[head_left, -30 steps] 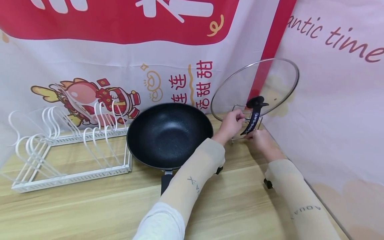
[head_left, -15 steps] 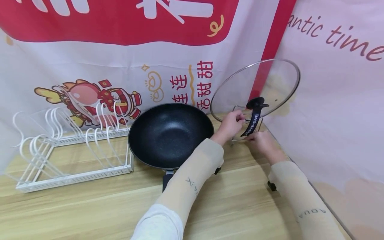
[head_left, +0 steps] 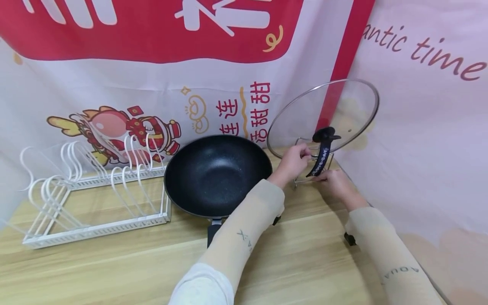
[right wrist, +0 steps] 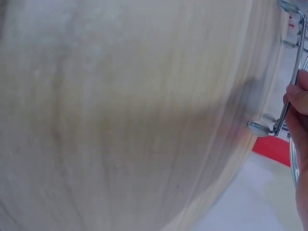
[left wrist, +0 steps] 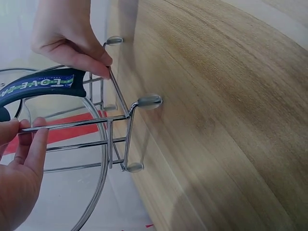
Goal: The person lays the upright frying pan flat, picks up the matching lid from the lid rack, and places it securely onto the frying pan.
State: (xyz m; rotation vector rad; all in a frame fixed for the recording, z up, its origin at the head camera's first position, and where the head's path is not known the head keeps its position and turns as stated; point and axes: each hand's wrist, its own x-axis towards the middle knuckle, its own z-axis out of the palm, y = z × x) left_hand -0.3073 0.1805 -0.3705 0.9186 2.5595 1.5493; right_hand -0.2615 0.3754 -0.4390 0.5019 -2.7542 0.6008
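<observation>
Firstly, in the left wrist view, the wire stand (left wrist: 77, 123) is made of thin, shiny metal rods, and its long rods lie almost level across this view, with the clear, rounded feet (left wrist: 150, 101) pointing right, toward the wooden tabletop (left wrist: 226, 120). The left hand (left wrist: 19, 183) pinches one of these long rods between thumb and fingers, while the right hand (left wrist: 72, 43) has its fingers curled and pinches the short bar which joins two feet. In the head view, the stand is in the right rear corner of the table, right of the black wok (head_left: 217, 176), and its front rods rise from the table, so the feet point downward. The round glass lid (head_left: 320, 103), with a smooth metal rim, leans backward in it, and its face is turned to the person. The black lid handle (head_left: 320, 161), a curved strip with pale letters, points downward between the two hands. The wok is dark, deep and round; left of it is a white rack (head_left: 114, 224) with looped wires. In the right wrist view, the right thumb and fingers grip a metal bar at the right edge; the wood grain is blurred there.
</observation>
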